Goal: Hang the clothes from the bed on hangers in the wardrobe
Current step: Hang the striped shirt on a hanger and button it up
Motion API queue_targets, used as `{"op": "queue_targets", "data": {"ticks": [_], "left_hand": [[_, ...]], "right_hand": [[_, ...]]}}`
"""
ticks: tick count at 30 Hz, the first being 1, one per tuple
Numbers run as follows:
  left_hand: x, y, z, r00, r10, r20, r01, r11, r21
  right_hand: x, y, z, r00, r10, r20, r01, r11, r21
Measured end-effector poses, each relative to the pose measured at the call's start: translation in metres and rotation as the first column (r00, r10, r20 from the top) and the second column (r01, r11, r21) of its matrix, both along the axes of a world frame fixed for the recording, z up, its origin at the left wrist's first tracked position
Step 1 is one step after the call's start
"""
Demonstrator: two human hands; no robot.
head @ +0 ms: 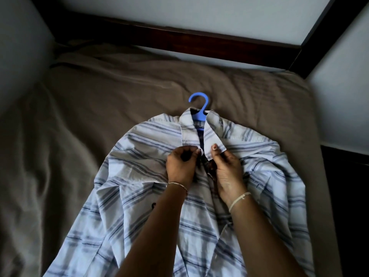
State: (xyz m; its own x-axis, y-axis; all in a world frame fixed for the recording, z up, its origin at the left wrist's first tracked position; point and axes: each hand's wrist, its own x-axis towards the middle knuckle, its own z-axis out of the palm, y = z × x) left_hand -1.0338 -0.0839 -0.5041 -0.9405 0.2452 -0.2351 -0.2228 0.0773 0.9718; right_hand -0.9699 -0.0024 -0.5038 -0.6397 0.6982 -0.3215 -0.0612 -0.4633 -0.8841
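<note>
Bed [119,92]: covered by a wrinkled brown sheet [60,136]. One striped shirt [139,148] lies spread on it, front up. A blue hanger [200,116] sits inside the collar, its hook on the sheet.

The left wrist wears a thin beaded bracelet [178,185], the right a pale cord [239,200].

A dark wooden rail [199,43] runs across at 12 o'clock, with a pale wall [199,15] above it. A dark post [319,37] slants at 2 o'clock. A brown sheet [99,96] lies rumpled toward 9 o'clock. A dark block [347,196] stands at 4 o'clock (too dim to tell what).
</note>
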Motion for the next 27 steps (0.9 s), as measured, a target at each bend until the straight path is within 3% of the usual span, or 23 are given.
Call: {"op": "queue_targets", "data": {"ticks": [6,12,15,19,22,27], "left_hand": [[0.0,-0.005,0.005,0.991,-0.077,0.105,0.048,0.966,0.255],[0.002,-0.01,0.002,0.99,-0.112,0.087,0.079,0.945,0.318],[0.0,-0.011,0.0,0.984,-0.1,0.149,0.042,0.936,0.35],[-0.003,-0.01,-0.003,0.974,-0.093,0.208,0.006,0.924,0.382],[-0.002,-0.011,-0.005,0.976,-0.091,0.199,0.014,0.934,0.357],[-0.001,-0.012,-0.004,0.978,-0.094,0.186,0.022,0.934,0.356]], "right_hand": [[0.002,-0.001,-0.001,1.0,-0.015,-0.02,0.014,1.0,-0.024],[-0.004,-0.003,0.005,0.995,-0.097,-0.028,0.095,0.994,-0.048],[-0.016,-0.005,0.014,0.996,-0.086,-0.021,0.088,0.987,0.133],[-0.027,-0.011,0.013,0.998,0.044,0.046,-0.06,0.892,0.448],[-0.022,-0.015,-0.004,0.986,0.009,0.169,-0.106,0.811,0.575],[-0.008,-0.022,-0.005,0.981,-0.098,0.169,-0.034,0.765,0.643]]}}
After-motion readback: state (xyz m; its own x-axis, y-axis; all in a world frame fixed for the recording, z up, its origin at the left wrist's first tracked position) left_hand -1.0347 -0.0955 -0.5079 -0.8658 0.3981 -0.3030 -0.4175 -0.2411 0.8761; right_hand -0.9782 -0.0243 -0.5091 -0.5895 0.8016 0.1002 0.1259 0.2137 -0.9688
